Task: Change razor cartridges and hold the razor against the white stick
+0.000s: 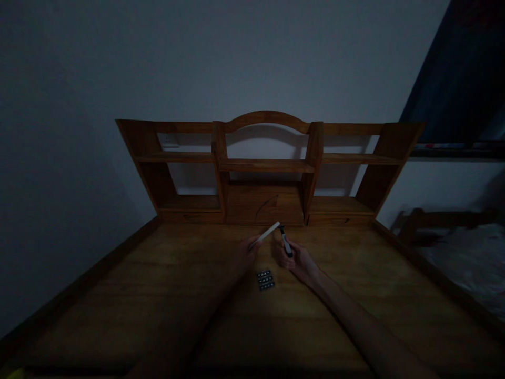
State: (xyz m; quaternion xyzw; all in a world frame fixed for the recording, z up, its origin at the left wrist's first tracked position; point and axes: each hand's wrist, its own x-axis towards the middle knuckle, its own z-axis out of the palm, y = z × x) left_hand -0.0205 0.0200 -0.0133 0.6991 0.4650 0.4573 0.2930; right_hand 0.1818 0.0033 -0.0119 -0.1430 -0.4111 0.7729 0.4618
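Observation:
My left hand (248,250) is closed around the lower end of a slim whitish stick (270,231), which slants up to the right. In my right hand (294,258) is a razor (286,245) with a grey and black handle, its small dark head pointing up. The razor head is close to the stick's upper tip; whether they touch I cannot tell. Below and between both hands, a small dark pack (265,280) with rows of shiny spots lies flat on the wooden desk (189,273). Dim light hides the finer details.
A wooden shelf unit (267,166) with several compartments stands along the desk's back edge, against a pale wall (252,63). Raised wooden edges border the desk's sides. Beyond the right edge are a wooden bed frame (445,218) and a pale bundle (469,258).

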